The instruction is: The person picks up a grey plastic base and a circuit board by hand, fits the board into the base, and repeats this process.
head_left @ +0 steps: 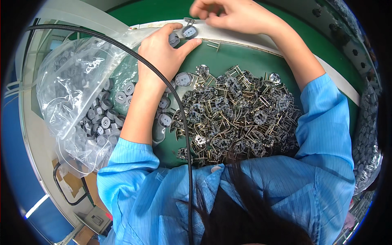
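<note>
At the far edge of the green mat, my left hand [157, 53] is closed around a grey round housing [174, 39], its thumb and forefinger bent about it. A second grey housing [190, 32], with a bluish-grey centre, sits by the thumb tip. Just beyond it is a small circuit board [188, 20]. To the right, my right hand [228, 15] hovers near that board, slightly blurred; its fingers are bent and apart, with nothing visible between them. A large heap of small circuit boards with metal pins [241, 114] lies between my forearms.
A clear plastic bag [67, 90] with many grey housings [102, 112] lies at the left. Several housings [165, 119] rest beside my left forearm. A loose pin part [214, 45] lies near the white ledge [261, 41]. A black cable [141, 57] arches across the view.
</note>
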The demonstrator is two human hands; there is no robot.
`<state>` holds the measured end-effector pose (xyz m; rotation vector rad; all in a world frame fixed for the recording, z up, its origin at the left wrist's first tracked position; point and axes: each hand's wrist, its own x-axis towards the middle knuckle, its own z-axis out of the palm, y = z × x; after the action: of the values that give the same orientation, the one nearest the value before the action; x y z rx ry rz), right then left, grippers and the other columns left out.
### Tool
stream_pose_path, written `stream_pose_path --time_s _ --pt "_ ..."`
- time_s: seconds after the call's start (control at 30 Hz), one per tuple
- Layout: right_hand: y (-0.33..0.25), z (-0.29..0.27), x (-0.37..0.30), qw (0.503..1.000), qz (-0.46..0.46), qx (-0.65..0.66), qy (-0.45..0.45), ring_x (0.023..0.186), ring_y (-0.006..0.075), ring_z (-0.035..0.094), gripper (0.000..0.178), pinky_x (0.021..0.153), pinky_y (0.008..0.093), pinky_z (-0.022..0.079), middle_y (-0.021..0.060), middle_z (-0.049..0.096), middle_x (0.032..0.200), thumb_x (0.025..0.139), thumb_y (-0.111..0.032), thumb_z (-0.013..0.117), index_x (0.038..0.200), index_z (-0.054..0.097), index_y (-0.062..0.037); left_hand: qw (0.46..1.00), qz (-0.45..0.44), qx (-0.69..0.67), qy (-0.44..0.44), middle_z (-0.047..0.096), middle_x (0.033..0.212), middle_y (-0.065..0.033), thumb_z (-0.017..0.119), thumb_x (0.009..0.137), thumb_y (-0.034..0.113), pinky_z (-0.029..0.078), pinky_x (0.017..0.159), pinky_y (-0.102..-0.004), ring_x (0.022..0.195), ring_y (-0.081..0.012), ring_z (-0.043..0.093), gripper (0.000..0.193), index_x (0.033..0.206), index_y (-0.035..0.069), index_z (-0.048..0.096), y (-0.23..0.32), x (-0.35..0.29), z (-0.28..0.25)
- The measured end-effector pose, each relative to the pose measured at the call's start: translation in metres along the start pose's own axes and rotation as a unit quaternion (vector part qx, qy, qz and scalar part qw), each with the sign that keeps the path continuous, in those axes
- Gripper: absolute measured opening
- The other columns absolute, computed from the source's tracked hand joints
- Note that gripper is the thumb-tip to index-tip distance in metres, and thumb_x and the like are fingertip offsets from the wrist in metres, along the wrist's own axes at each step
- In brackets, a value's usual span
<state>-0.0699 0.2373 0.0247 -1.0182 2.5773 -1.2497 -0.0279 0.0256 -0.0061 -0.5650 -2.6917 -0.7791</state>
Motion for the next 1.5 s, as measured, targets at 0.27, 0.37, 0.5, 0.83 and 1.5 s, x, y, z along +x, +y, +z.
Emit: stream_pose_path --time_s 0.27,0.37,0.5,0.83,1.5 --pt "-0.007 0.02 -0.005 0.984 0.032 -0.152 0.087 0.084 0.0377 0.067 0.025 0.078 0.0419 0.054 0.0221 0.069 0.087 0.08 -0.018 0.068 0.094 0.071 0.003 0.997 -0.05 -0.064 0.006 0.072 0.084 -0.0132 0.083 0.071 0.025 0.055 0.072 -0.0345 0.074 -0.0265 0.07 0.035 0.097 0.004 0.071 0.007 -0.009 -0.017" --pt "-0.022 0.022 -0.016 0.987 0.062 -0.135 0.061 0.078 0.0362 0.069 0.029 0.075 0.0404 0.055 0.022 0.07 0.083 0.081 -0.021 0.069 0.097 0.071 0.0031 0.986 -0.116 -0.122 -0.023 0.071 0.084 -0.0109 0.083 0.073 0.018 0.054 0.07 -0.0302 0.074 -0.018 0.068 0.035 0.1 0.002 0.069 0.01 -0.021 -0.029" --pt "-0.007 0.021 -0.029 0.973 -0.134 -0.093 0.164 0.07 0.0305 0.07 0.027 0.067 0.0368 0.054 0.0201 0.069 0.076 0.083 -0.022 0.069 0.091 0.072 0.0037 0.97 -0.155 -0.183 -0.028 0.071 0.084 -0.0106 0.083 0.074 0.015 0.053 0.068 -0.0269 0.073 -0.0131 0.065 0.038 0.105 -0.001 0.067 0.001 -0.032 -0.025" --pt "-0.009 0.016 -0.002 0.947 0.19 0.26 -0.011 0.064 0.0093 0.061 0.016 0.06 0.0252 0.049 0.0049 0.069 0.076 0.084 -0.011 0.073 0.094 0.07 0.0011 0.947 -0.121 -0.295 -0.035 0.067 0.084 -0.0029 0.083 0.075 0.01 0.05 0.069 -0.0223 0.075 -0.0073 0.06 0.038 0.107 0.0 0.066 0.001 -0.028 -0.018" --pt "-0.033 0.038 -0.008 0.973 0.136 0.187 0.018 0.071 0.0083 0.062 0.022 0.066 0.0233 0.051 0.0052 0.067 0.08 0.081 -0.013 0.076 0.091 0.065 0.004 0.938 -0.06 -0.341 0.005 0.067 0.089 -0.0022 0.082 0.075 0.007 0.051 0.071 -0.025 0.08 -0.0086 0.061 0.036 0.107 0.002 0.065 0.01 -0.031 -0.014"
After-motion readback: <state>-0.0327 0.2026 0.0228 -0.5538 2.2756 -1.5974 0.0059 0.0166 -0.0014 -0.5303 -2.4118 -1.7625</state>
